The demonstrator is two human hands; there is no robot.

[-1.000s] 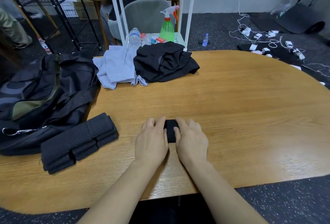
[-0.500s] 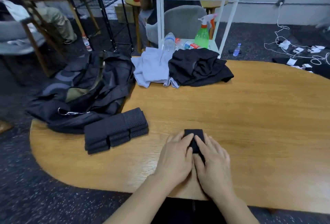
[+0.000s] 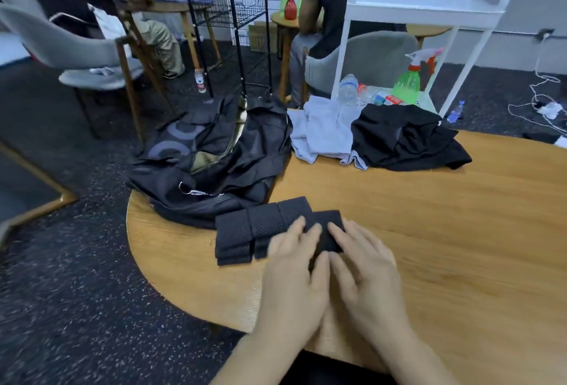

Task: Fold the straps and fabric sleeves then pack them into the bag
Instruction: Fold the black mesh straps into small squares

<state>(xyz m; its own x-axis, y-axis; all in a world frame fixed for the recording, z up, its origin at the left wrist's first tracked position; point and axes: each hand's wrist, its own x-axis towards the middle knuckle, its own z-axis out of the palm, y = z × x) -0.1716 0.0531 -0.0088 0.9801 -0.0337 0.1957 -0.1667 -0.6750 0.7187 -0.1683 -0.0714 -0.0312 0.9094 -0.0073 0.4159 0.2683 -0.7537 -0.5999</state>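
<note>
A wooden bench (image 3: 460, 216) stood on dark speckled carpet (image 3: 61, 292). Behind it stood a white cart (image 3: 426, 7), whose lower shelf carried a green spray bottle (image 3: 406, 85) and two clear water bottles (image 3: 348, 90) (one lying down). A seated person (image 3: 334, 1) faced away. A grey chair (image 3: 70, 50) stood left.
</note>
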